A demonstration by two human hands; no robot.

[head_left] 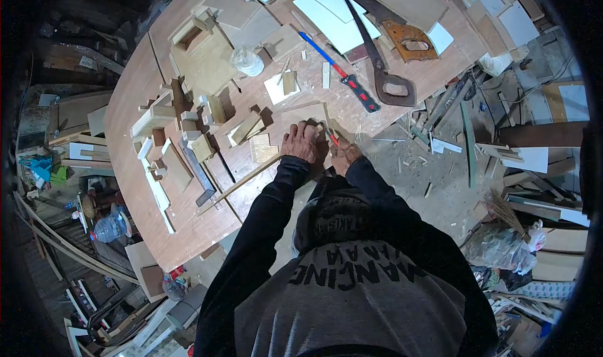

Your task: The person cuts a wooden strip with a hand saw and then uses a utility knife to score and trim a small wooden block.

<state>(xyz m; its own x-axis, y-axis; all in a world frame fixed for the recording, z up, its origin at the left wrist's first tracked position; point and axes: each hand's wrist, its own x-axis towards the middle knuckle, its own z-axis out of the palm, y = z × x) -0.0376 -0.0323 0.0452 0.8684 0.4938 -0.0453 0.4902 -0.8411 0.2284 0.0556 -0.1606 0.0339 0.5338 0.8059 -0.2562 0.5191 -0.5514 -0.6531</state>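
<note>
My left hand (300,142) presses down on a thin wooden board (308,113) at the table's near edge, its fingers bent and close together. Just to its right, my right hand (344,154) is closed around a slim red tool (333,138), whose tip points up and left over the board. The two hands are close, with a small gap between them. A piece of pale wood (262,148) lies left of my left hand, and a long thin wood strip (247,180) runs down and left from there.
Beyond my hands lie a blue and red tool (342,74), a dark-handled saw (396,90) and a wooden-handled saw (411,41). A plastic cup (247,61) stands near wooden blocks (202,148). A metal square (196,168) lies at the left. Scraps litter the floor (414,168).
</note>
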